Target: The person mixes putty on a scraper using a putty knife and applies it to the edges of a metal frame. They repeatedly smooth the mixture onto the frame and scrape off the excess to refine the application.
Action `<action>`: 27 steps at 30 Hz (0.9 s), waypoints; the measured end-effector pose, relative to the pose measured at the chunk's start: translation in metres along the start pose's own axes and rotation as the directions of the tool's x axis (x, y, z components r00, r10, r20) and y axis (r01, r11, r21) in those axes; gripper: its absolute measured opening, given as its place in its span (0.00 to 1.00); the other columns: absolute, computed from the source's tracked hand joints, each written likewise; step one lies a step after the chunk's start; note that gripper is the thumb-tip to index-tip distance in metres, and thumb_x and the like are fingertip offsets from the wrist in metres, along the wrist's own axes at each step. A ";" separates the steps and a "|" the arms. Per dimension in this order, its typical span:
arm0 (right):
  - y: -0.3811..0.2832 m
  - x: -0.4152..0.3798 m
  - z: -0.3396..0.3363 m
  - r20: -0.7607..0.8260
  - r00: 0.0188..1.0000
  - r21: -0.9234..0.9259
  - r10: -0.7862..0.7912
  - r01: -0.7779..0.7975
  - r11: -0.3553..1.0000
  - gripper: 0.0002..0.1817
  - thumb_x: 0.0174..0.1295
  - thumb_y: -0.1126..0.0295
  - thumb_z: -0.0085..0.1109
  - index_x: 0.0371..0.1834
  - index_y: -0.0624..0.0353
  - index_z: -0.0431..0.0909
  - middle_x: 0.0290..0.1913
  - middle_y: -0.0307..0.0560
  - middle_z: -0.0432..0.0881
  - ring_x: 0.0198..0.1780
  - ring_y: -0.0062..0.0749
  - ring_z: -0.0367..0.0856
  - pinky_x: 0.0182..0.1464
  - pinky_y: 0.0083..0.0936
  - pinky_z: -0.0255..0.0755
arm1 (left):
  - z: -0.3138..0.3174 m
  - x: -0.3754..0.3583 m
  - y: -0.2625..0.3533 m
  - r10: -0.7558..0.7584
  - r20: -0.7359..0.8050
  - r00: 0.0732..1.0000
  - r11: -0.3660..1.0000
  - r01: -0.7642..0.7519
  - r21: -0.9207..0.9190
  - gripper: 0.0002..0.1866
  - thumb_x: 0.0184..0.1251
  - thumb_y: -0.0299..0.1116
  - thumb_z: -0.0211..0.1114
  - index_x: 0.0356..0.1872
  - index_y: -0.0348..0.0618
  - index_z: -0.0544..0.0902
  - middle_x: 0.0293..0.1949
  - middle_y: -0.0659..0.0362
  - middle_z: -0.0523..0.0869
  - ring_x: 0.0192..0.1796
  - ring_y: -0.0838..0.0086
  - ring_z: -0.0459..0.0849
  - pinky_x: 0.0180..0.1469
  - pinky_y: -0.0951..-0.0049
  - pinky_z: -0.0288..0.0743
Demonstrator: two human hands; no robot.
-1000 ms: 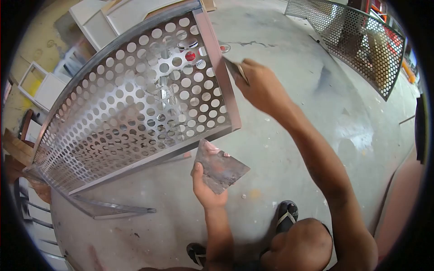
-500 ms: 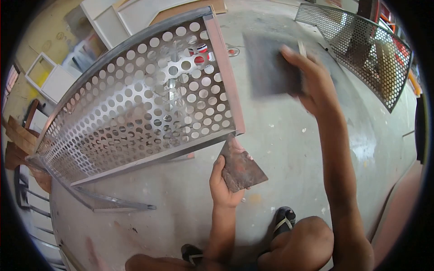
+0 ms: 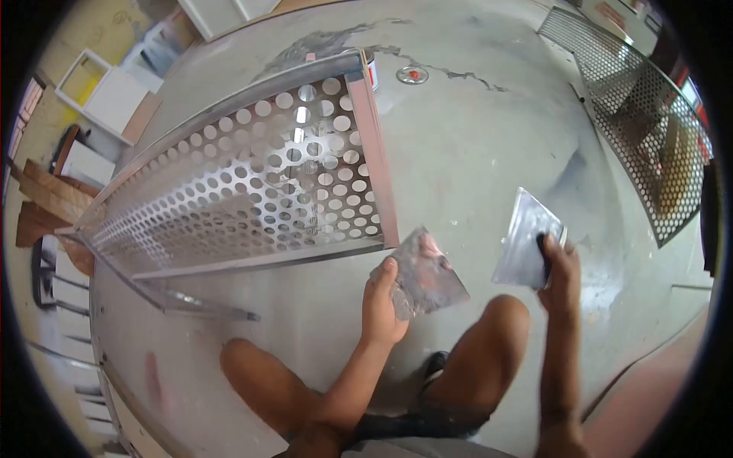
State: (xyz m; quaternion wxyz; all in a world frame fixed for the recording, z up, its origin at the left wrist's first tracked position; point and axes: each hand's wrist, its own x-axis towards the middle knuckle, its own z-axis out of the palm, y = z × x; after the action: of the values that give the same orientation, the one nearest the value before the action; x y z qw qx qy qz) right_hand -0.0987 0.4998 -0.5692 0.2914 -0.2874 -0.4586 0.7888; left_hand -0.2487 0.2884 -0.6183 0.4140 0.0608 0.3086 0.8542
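Observation:
My left hand [image 3: 384,305] is closed on a thin, flat metal plate [image 3: 434,276] smeared with grey and pinkish paste, the thumb lying along its near edge. To its right, my right hand [image 3: 561,271] grips a second flat metal plate [image 3: 519,248], shiny and four-sided, with a dark patch under the thumb. The two plates are apart, both above the floor. Just beyond my left hand stands a curved perforated metal panel [image 3: 252,195] in a metal frame, its right-hand upright [image 3: 374,160] coated pink.
Another perforated panel [image 3: 634,99] stands at the far right. On the grey floor [image 3: 473,137] lies a round, shallow dish [image 3: 412,75] with something red in it. White boards [image 3: 114,103] and brown wooden pieces [image 3: 46,202] are at the left. My bent knees [image 3: 504,320] are below the plates.
My right hand has come down and nearer with its plate, which was blurred by motion before. My left hand keeps its plate, now tilted differently. The camera view has shifted.

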 end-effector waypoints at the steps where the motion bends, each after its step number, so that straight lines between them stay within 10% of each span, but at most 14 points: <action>1: -0.002 -0.016 0.014 -0.035 0.998 0.054 -0.044 0.046 0.997 0.18 0.60 0.63 0.66 0.45 0.68 0.79 0.38 0.45 0.84 0.40 0.28 0.84 0.43 0.26 0.79 | 0.013 -0.002 -0.002 0.063 -0.171 0.983 0.997 -0.056 0.044 0.25 0.78 0.46 0.46 0.62 0.34 0.71 0.54 0.52 0.80 0.56 0.64 0.80 0.61 0.59 0.72; 6: 0.029 -0.080 0.053 -0.127 0.991 -0.255 0.051 -0.083 0.963 0.17 0.59 0.63 0.70 0.42 0.65 0.79 0.35 0.40 0.82 0.38 0.23 0.78 0.40 0.22 0.73 | 0.045 -0.030 -0.005 0.323 -0.389 0.863 0.942 -0.254 0.218 0.25 0.77 0.47 0.49 0.60 0.35 0.73 0.53 0.53 0.80 0.56 0.67 0.79 0.58 0.64 0.72; 10: 0.025 -0.072 0.064 -0.043 0.963 -0.084 0.266 -0.269 0.960 0.15 0.63 0.62 0.66 0.39 0.66 0.81 0.32 0.40 0.82 0.30 0.21 0.78 0.32 0.20 0.72 | 0.051 -0.056 0.009 0.542 -0.212 0.813 0.672 -0.268 0.690 0.21 0.75 0.39 0.52 0.56 0.28 0.77 0.46 0.50 0.86 0.49 0.70 0.83 0.52 0.69 0.75; 11: 0.029 -0.063 0.060 0.002 0.975 -0.118 0.221 -0.219 0.969 0.15 0.63 0.62 0.65 0.39 0.66 0.81 0.31 0.40 0.82 0.27 0.21 0.78 0.28 0.19 0.72 | 0.055 -0.063 0.016 0.543 -0.089 0.835 0.481 -0.222 0.848 0.21 0.75 0.37 0.53 0.55 0.27 0.78 0.45 0.49 0.86 0.49 0.70 0.83 0.53 0.70 0.74; 15: 0.016 -0.052 0.080 0.082 0.974 -0.248 0.213 -0.187 0.950 0.15 0.61 0.62 0.63 0.38 0.65 0.77 0.23 0.42 0.78 0.17 0.22 0.75 0.14 0.19 0.67 | 0.063 -0.082 0.028 0.481 -0.091 0.872 0.467 -0.167 0.869 0.18 0.74 0.36 0.56 0.56 0.34 0.80 0.42 0.49 0.88 0.42 0.72 0.87 0.45 0.72 0.78; 19: 0.020 -0.042 0.088 0.102 0.989 -0.167 0.109 -0.091 0.982 0.15 0.60 0.63 0.64 0.39 0.65 0.77 0.23 0.41 0.78 0.16 0.22 0.73 0.13 0.19 0.65 | 0.067 -0.101 0.040 0.377 -0.048 0.925 0.261 -0.056 0.964 0.17 0.73 0.37 0.57 0.57 0.38 0.80 0.40 0.47 0.87 0.38 0.69 0.88 0.39 0.72 0.79; 21: 0.010 -0.037 0.086 0.169 0.971 -0.185 0.170 -0.138 0.973 0.15 0.62 0.64 0.63 0.42 0.65 0.76 0.29 0.41 0.79 0.23 0.21 0.76 0.22 0.19 0.70 | 0.056 -0.109 0.045 0.354 0.222 0.908 -0.029 -0.227 0.973 0.16 0.73 0.36 0.58 0.56 0.41 0.81 0.37 0.46 0.86 0.36 0.66 0.88 0.38 0.68 0.79; 25: 0.009 -0.025 0.076 0.028 0.993 0.102 -0.117 0.114 0.988 0.13 0.64 0.69 0.61 0.45 0.67 0.76 0.40 0.40 0.79 0.41 0.23 0.76 0.46 0.22 0.70 | 0.034 -0.127 0.030 0.214 0.072 0.974 0.178 -0.112 0.978 0.14 0.73 0.37 0.58 0.51 0.39 0.82 0.38 0.49 0.87 0.36 0.67 0.87 0.36 0.68 0.79; 26: 0.006 -0.027 0.072 0.078 0.981 0.002 -0.178 0.178 0.984 0.13 0.63 0.69 0.62 0.46 0.67 0.76 0.40 0.41 0.79 0.41 0.24 0.76 0.47 0.24 0.70 | 0.039 -0.122 0.018 0.245 -0.200 0.949 0.759 -0.059 0.649 0.14 0.73 0.38 0.57 0.50 0.40 0.81 0.38 0.52 0.86 0.37 0.67 0.87 0.35 0.68 0.80; 27: 0.003 -0.030 0.069 0.133 0.964 -0.092 -0.232 0.245 0.965 0.14 0.63 0.70 0.63 0.46 0.66 0.76 0.40 0.41 0.79 0.40 0.25 0.77 0.48 0.25 0.71 | 0.043 -0.118 0.009 0.097 -0.423 0.901 0.995 -0.095 0.026 0.14 0.73 0.39 0.56 0.49 0.41 0.80 0.38 0.55 0.86 0.38 0.67 0.86 0.33 0.67 0.80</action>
State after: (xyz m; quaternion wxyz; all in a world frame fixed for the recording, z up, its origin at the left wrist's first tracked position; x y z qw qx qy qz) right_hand -0.1293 0.4380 -0.5376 0.3402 -0.1970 -0.5487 0.7378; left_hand -0.1625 0.2169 -0.5612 0.2946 -0.1099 0.3897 0.8656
